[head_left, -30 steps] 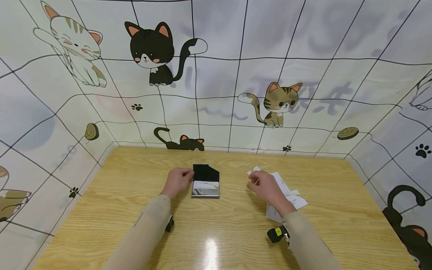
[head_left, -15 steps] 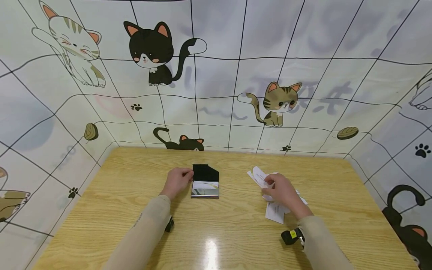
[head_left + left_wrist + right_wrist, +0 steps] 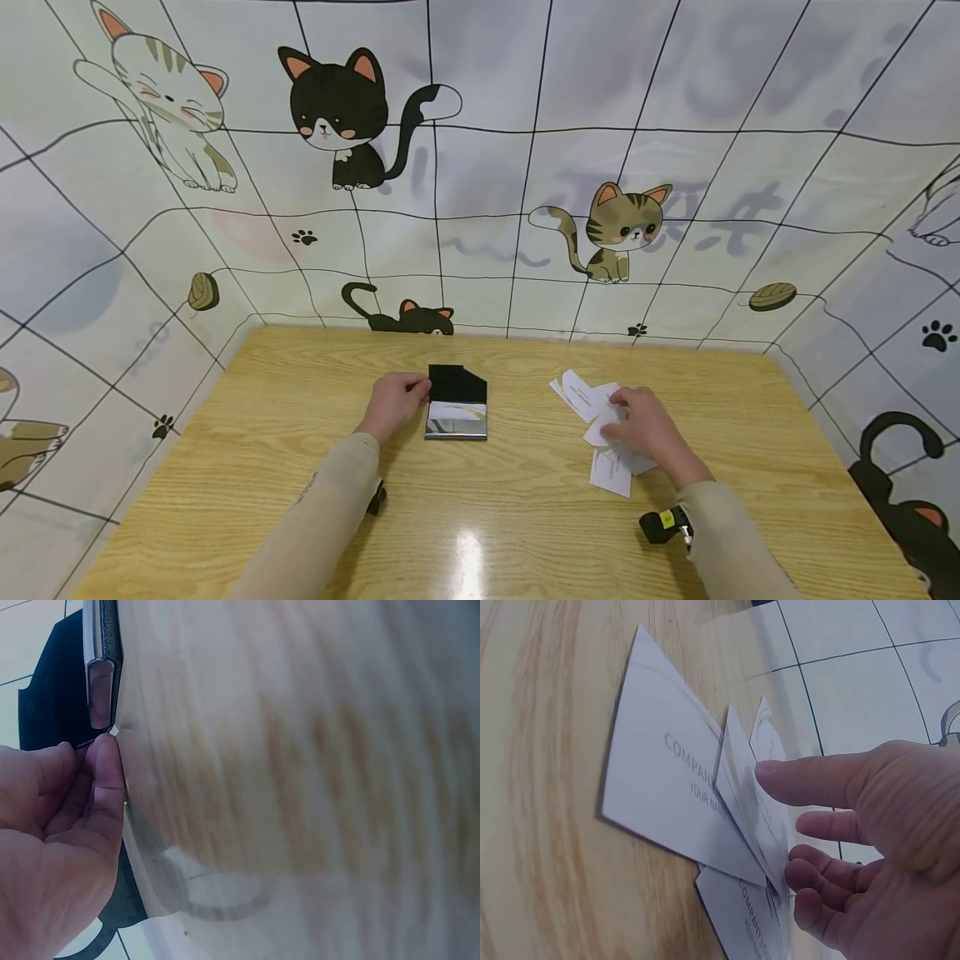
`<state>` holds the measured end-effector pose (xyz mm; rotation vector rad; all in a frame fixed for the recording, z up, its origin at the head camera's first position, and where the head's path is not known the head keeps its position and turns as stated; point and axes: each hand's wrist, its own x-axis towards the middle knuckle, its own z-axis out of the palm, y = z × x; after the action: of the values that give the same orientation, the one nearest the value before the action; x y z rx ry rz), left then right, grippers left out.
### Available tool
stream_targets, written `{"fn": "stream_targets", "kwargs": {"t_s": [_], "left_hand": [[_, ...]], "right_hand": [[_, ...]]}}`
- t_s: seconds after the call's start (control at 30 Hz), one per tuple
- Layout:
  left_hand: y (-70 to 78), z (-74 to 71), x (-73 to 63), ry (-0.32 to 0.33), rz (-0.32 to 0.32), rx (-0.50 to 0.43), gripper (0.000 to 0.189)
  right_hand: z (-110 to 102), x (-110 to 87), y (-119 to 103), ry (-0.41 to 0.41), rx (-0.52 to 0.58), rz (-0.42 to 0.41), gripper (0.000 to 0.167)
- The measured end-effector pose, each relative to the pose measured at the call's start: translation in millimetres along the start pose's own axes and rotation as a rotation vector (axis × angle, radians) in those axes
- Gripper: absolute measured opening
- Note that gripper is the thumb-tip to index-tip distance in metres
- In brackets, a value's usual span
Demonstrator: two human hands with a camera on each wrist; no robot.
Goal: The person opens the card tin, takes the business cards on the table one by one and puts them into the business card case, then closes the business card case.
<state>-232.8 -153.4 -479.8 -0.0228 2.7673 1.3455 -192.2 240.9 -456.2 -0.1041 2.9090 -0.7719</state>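
Observation:
In the head view a business card case (image 3: 456,422) lies on the table with its black-lined lid (image 3: 454,384) raised. Cards show inside its mirror-like lower half. My left hand (image 3: 396,405) pinches the left edge of the lid between thumb and index finger, as the left wrist view also shows. To the right, several white business cards (image 3: 611,472) lie fanned and overlapping. Over them is my right hand (image 3: 651,427), its thumb (image 3: 802,780) touching or just above a card and the other fingers loosely bent, apart from the thumb. Part of the cards is hidden under this hand.
The wooden table (image 3: 480,500) reaches back to a cat-printed cloth (image 3: 480,167) that also hangs along both sides. A black wrist camera (image 3: 660,527) sits at the right cuff.
My right hand has moved to the right over the cards, and more of the fanned cards now show at its left. The left hand and the card case have stayed in place.

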Motion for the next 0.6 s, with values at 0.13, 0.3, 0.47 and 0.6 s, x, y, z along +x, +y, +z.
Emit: {"fn": "stream_targets", "kwargs": {"t_s": [0.13,0.3,0.47,0.6], "left_hand": [[-0.7,0.4,0.5,-0.001,0.002,0.004,0.022],[-1.1,0.4,0.3,0.004,0.003,0.006,0.020],[-0.9,-0.8,-0.3,0.003,0.018,0.009,0.021],[-0.8,-0.9,-0.4,-0.002,0.010,0.005,0.021]], "right_hand": [[0.6,-0.3,1.5,-0.012,-0.030,0.019,0.056],[1.1,0.8,2.5,-0.017,-0.048,0.034,0.060],[0.5,2.4,3.0,-0.020,-0.066,0.032,0.062],[-0.2,4.3,2.7,-0.020,-0.064,0.041,0.064]]}}
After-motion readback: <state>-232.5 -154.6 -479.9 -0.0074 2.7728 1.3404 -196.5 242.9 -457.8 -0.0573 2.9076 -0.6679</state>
